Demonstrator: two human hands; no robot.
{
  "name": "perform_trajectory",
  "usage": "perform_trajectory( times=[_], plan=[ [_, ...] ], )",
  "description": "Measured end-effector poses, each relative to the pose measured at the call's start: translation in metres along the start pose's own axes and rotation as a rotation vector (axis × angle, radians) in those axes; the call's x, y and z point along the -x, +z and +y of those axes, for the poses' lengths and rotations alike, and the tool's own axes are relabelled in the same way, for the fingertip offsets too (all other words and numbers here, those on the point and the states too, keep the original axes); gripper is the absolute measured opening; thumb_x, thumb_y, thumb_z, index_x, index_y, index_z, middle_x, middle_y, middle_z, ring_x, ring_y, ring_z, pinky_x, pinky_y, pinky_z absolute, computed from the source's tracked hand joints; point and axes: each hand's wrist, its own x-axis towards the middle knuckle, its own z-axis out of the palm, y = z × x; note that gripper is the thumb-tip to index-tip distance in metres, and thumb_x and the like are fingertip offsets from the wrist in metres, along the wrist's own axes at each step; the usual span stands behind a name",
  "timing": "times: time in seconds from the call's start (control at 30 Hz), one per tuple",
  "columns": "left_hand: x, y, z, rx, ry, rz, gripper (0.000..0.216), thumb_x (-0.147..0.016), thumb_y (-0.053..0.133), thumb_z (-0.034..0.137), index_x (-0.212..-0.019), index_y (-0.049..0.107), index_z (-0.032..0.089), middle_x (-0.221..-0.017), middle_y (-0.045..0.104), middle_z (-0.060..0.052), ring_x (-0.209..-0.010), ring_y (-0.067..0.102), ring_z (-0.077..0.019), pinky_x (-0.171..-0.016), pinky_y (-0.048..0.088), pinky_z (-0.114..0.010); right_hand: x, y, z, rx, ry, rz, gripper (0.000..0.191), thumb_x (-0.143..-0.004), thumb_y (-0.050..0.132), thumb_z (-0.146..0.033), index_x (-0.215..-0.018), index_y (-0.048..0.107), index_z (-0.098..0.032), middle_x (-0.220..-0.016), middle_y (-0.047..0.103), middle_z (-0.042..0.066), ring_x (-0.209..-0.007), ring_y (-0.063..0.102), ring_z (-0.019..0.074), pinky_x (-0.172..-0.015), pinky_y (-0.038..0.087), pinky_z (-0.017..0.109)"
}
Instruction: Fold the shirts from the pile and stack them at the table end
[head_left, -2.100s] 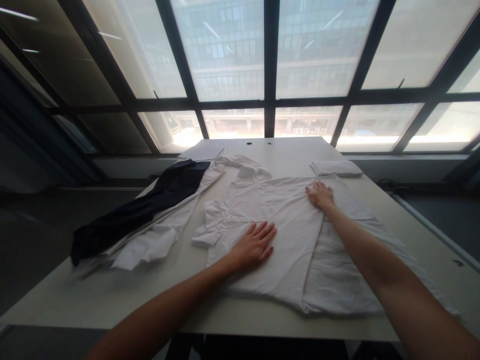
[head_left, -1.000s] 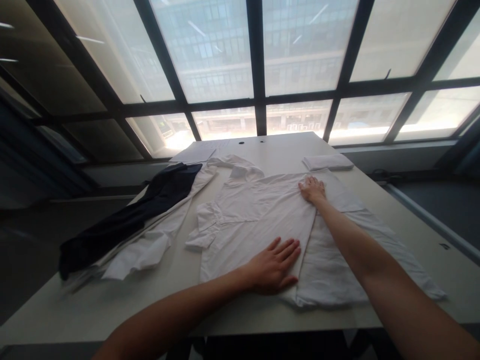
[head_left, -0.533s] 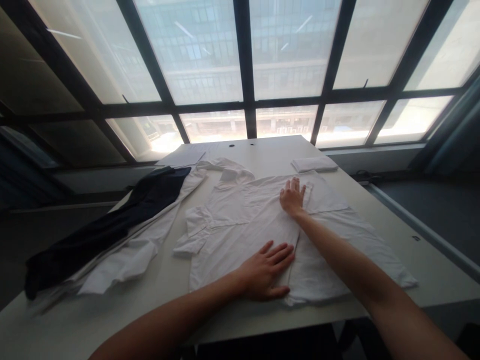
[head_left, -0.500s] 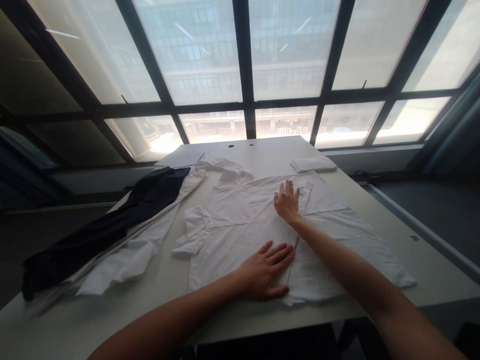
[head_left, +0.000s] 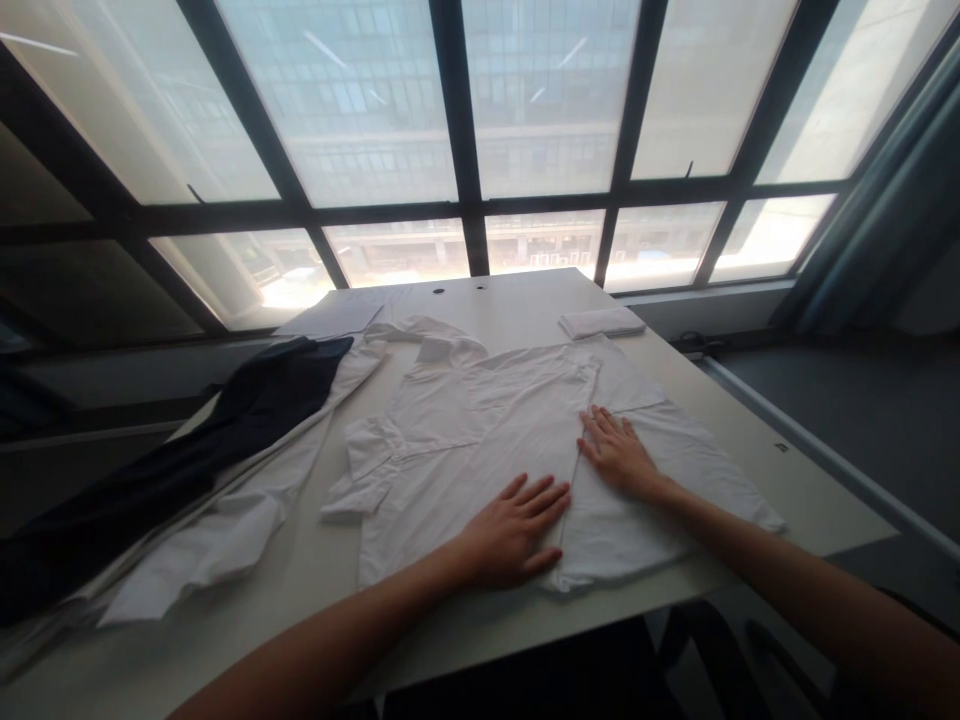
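Observation:
A white shirt (head_left: 450,430) lies spread on the white table (head_left: 300,620), with one side folded over so that an edge runs down its middle. My left hand (head_left: 517,530) rests flat on the shirt near its lower end, fingers apart, just left of that edge. Further up and to the right, my right hand (head_left: 616,452) also lies flat on the cloth, its fingertips at the folded edge. Neither hand grasps anything. Bunched sleeve cloth sticks out on the shirt's left side.
Dark trousers or similar dark cloth (head_left: 187,460) lie along the table's left side, over more white cloth (head_left: 217,550). A small folded white cloth (head_left: 601,322) sits at the back right. Paper sheets (head_left: 330,318) lie at the back left. Windows rise behind the table.
My right hand has moved from the shirt's upper part down and right, to the right of the folded edge. My left hand stays flat in place. The view has shifted right.

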Motion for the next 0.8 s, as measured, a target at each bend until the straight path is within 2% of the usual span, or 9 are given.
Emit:
perform_trajectory(
  times=[0.07,0.2,0.33,0.47,0.67,0.8],
  plan=[
    [0.000,0.000,0.000,-0.004,0.002,-0.001,0.072,-0.103,0.039,0.056,-0.164,0.015,0.025,-0.168,0.021,-0.007,-0.156,0.017,-0.0282,-0.127,0.011,-0.051,0.000,-0.001,0.023,0.050,0.076,0.006,0.064,-0.105,0.026,-0.050,-0.160,0.031,-0.019,-0.168,0.023,0.012,-0.156,0.016,0.0270,-0.123,0.014,0.054],
    [0.000,0.000,-0.002,-0.007,0.002,-0.012,0.072,-0.104,0.037,0.057,-0.164,0.013,0.025,-0.168,0.019,-0.007,-0.156,0.015,-0.0281,-0.126,0.010,-0.051,0.003,-0.001,0.061,0.128,0.205,0.032,0.066,-0.104,0.027,-0.049,-0.159,0.031,-0.013,-0.167,0.023,0.015,-0.155,0.016,0.0270,-0.124,0.015,0.051],
    [0.000,0.000,-0.002,-0.008,-0.001,-0.025,0.072,-0.104,0.036,0.057,-0.164,0.013,0.025,-0.169,0.017,-0.006,-0.156,0.014,-0.0276,-0.126,0.010,-0.051,0.005,-0.004,0.089,0.140,0.262,0.022,0.067,-0.104,0.025,-0.049,-0.160,0.029,-0.013,-0.167,0.026,0.013,-0.154,0.020,0.0261,-0.123,0.017,0.052],
    [0.000,0.000,-0.002,-0.012,-0.002,-0.021,0.072,-0.104,0.035,0.057,-0.164,0.012,0.026,-0.169,0.018,-0.006,-0.156,0.014,-0.0274,-0.126,0.010,-0.051,0.003,-0.007,0.110,0.139,0.390,0.014,0.069,-0.103,0.021,-0.050,-0.160,0.029,-0.012,-0.167,0.026,0.014,-0.154,0.019,0.0277,-0.122,0.017,0.054],
    [-0.001,0.002,-0.003,-0.012,0.002,-0.017,0.073,-0.104,0.036,0.058,-0.164,0.011,0.027,-0.169,0.017,-0.006,-0.156,0.015,-0.0274,-0.126,0.010,-0.051,0.000,-0.007,0.124,0.120,0.486,0.044,0.074,-0.102,0.020,-0.053,-0.160,0.029,-0.008,-0.165,0.028,0.017,-0.154,0.020,0.0282,-0.122,0.019,0.053],
    [-0.001,0.004,-0.004,-0.011,0.011,0.013,0.073,-0.103,0.037,0.057,-0.164,0.012,0.027,-0.168,0.019,-0.005,-0.156,0.016,-0.0278,-0.127,0.010,-0.050,0.004,-0.011,0.109,0.159,0.485,0.175,0.071,-0.103,0.021,-0.047,-0.159,0.028,-0.004,-0.165,0.026,0.020,-0.154,0.018,0.0297,-0.122,0.016,0.054]
  ],
)
